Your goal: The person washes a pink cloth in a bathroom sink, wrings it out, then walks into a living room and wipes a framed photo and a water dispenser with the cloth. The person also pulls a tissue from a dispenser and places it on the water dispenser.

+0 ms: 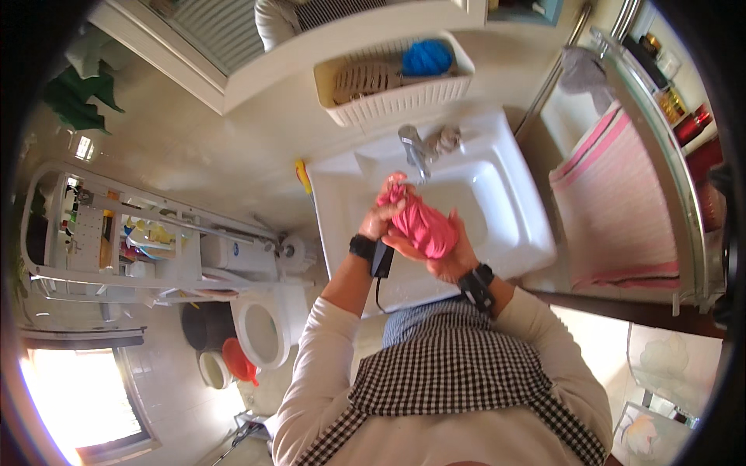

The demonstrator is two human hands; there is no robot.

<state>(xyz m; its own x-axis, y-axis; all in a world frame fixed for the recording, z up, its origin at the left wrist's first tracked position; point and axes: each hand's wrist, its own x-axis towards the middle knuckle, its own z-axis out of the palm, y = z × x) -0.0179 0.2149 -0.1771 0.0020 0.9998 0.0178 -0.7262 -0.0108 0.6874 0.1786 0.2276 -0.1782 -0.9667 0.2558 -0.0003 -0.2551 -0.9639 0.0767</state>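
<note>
A bunched pink cloth (421, 224) is held between my two hands over the white sink basin (513, 204). My left hand (382, 215) grips its upper, twisted end, close to the tap. Around the lower right side of the bundle, my right hand (457, 253) supports and holds it. The chrome tap (412, 148) stands at the back of the sink, its spout just above the cloth. Whether water is running cannot be made out. Black straps with small devices are on both wrists.
Behind the sink stands a cream plastic basket (402, 99) with a blue mesh scrubber (427, 57). A small greyish item (447, 138) lies beside the tap. Right of the sink hangs a pink-striped towel (623, 204). To the left are a white rack (169, 279) and a toilet (262, 332).
</note>
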